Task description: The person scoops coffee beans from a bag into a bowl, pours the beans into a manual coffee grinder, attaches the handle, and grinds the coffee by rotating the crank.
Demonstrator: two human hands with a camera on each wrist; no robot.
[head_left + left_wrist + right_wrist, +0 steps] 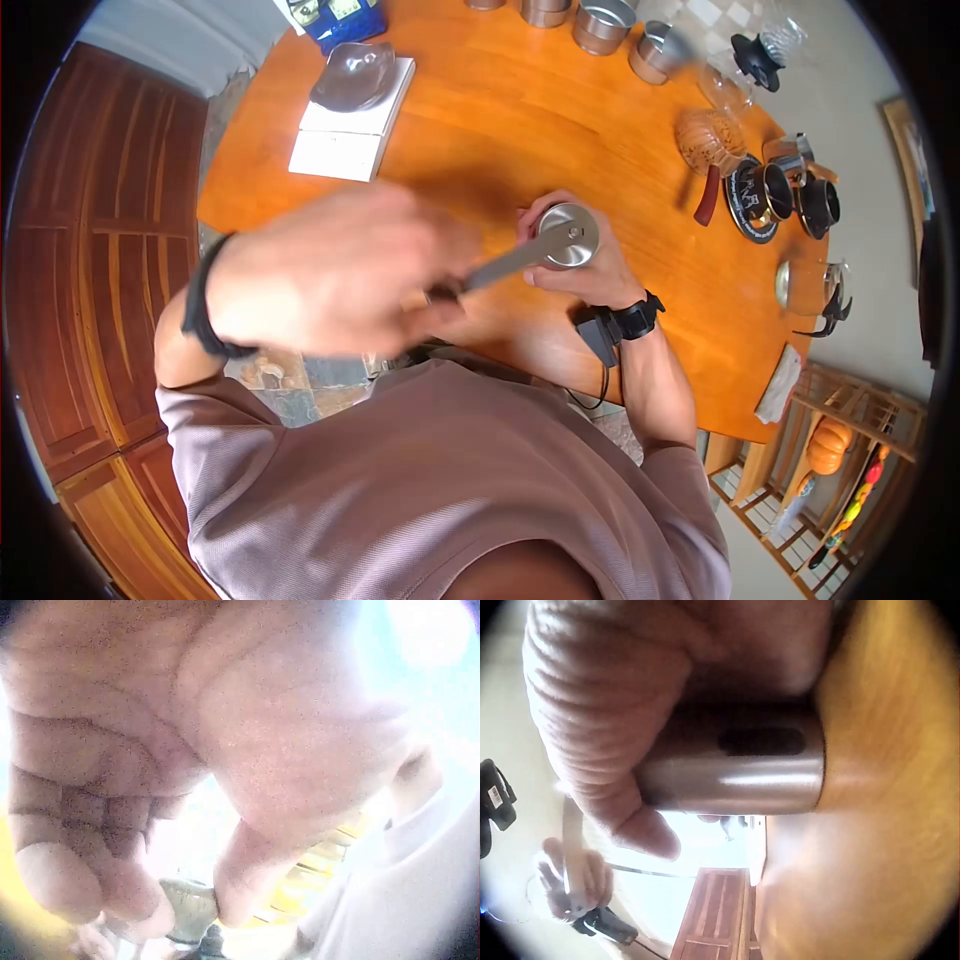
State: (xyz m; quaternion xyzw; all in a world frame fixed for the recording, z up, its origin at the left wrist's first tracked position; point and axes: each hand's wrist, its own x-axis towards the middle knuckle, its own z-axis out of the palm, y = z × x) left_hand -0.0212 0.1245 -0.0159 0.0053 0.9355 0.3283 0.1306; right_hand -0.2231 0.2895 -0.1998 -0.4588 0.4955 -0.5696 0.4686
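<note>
A hand coffee grinder (570, 252), a metal cylinder with a flat crank handle (515, 262) across its top, stands upright on the wooden table near the front edge. My right hand (608, 265) wraps round its body. In the right wrist view, the grinder's brown metal body (772, 780) has its base against the tabletop and a dark oval mark on its side. My left hand (335, 270), blurred in the head view, holds the outer end of the crank. In the left wrist view, thumb and fingertips pinch the crank's knob (191, 913).
At the far left, a clear dish (355, 75) sits on a white box (335, 150) beside a blue bag (350, 25). Several metal tins (603, 28) line the far edge. Rightward are a glass pot (710, 140), dark cups (770, 192), a glass jug (805, 288) and a folded cloth (778, 385).
</note>
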